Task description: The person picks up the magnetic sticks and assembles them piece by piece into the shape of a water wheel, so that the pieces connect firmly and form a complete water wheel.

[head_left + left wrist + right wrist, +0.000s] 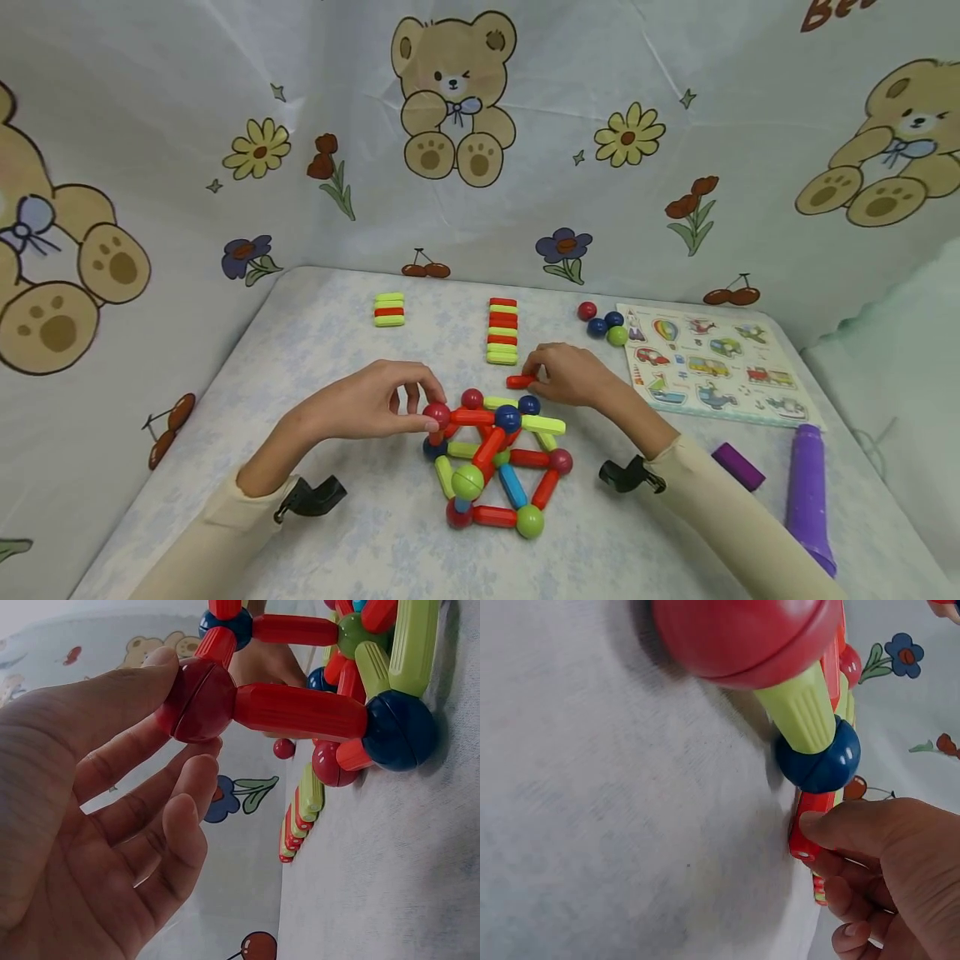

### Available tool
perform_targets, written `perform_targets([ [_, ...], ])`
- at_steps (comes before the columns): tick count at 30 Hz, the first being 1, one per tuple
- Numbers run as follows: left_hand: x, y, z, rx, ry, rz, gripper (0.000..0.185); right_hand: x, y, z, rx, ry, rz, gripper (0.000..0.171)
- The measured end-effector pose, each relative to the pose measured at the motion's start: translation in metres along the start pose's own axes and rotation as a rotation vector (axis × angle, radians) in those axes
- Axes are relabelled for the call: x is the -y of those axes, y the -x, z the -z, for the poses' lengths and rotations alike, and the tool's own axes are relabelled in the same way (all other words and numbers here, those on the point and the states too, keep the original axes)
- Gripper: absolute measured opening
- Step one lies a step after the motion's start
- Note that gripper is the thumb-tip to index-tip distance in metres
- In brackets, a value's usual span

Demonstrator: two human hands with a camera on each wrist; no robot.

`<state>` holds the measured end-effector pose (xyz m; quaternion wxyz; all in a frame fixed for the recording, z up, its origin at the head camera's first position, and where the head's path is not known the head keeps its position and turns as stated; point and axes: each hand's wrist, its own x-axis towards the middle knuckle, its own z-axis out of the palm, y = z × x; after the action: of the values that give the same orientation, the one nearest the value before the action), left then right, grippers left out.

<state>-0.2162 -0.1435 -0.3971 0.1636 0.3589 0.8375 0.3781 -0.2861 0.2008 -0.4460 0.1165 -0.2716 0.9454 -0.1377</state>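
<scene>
Two hands work at a ball-and-rod structure on the desk: left hand, grip pinching its red ball; right hand, grip clamped on a loose red rod just behind it.

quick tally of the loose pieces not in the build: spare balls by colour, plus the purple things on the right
red ball: 1
blue ball: 2
green ball: 1
purple block: 1
purple tube: 1
total: 6
</scene>
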Motion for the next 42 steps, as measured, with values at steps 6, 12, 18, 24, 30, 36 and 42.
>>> perform_targets([
  [6, 0.001, 0.0, -0.001, 0.004, 0.008, 0.001, 0.024, -0.011, 0.028, 0.001, -0.069, -0.078, -0.012, 0.027],
  [12, 0.002, 0.0, -0.001, -0.001, 0.008, -0.008, 0.023, -0.017, 0.067, 0.004, -0.172, -0.221, 0.003, 0.025],
  [18, 0.002, 0.001, 0.0, -0.001, 0.005, -0.005, 0.024, -0.011, 0.1, -0.002, -0.195, -0.347, 0.056, 0.025],
  [24, 0.0, 0.001, 0.0, -0.002, 0.002, -0.002, 0.024, -0.003, 0.118, -0.012, -0.149, -0.382, 0.087, 0.026],
  [30, 0.0, 0.001, 0.0, -0.004, 0.0, 0.005, 0.025, -0.001, 0.123, -0.018, -0.12, -0.391, 0.098, 0.027],
  [36, 0.0, 0.0, -0.001, -0.002, 0.001, -0.008, 0.024, -0.001, 0.124, -0.022, -0.116, -0.375, 0.094, 0.026],
  [42, 0.001, 0.001, -0.001, -0.002, 0.01, -0.016, 0.024, -0.002, 0.125, -0.022, -0.112, -0.369, 0.102, 0.026],
])
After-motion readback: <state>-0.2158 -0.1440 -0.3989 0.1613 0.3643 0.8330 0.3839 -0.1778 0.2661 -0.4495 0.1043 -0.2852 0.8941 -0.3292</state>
